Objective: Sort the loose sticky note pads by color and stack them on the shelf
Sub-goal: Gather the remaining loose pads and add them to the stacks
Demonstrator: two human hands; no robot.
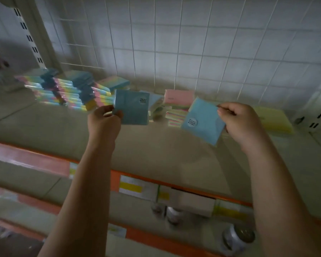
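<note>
While both hands are raised over the shelf (156, 145), each one carries a blue sticky note pad: the left hand (105, 118) pinches the left edge of a darker blue pad (132, 110) between thumb and curled fingers, and the right hand (237, 121) grips the right corner of a lighter blue pad (202, 121), which hangs tilted with its round label facing up. Both pads are in the air, clear of the shelf surface. At the back left stand tall stacks of multicolour pads (67, 91), with blue pads stacked on top of them. Between the hands lies a looser heap with a pink pad (180, 97) on top of striped ones, and a yellow pad (272, 119) lies just beside the right hand, partly hidden by it. The step in hand looks like gathering blues: two pads of one colour have been picked out and neither is put down yet. The next move probably calls for bringing the two together, squaring their edges, and setting them on a blue stack or a bare patch of shelf, flat and aligned so the pile does not lean. The tilted right pad would need levelling first. The pink, yellow and striped pads remain unsorted, so much of the task seems left.
</note>
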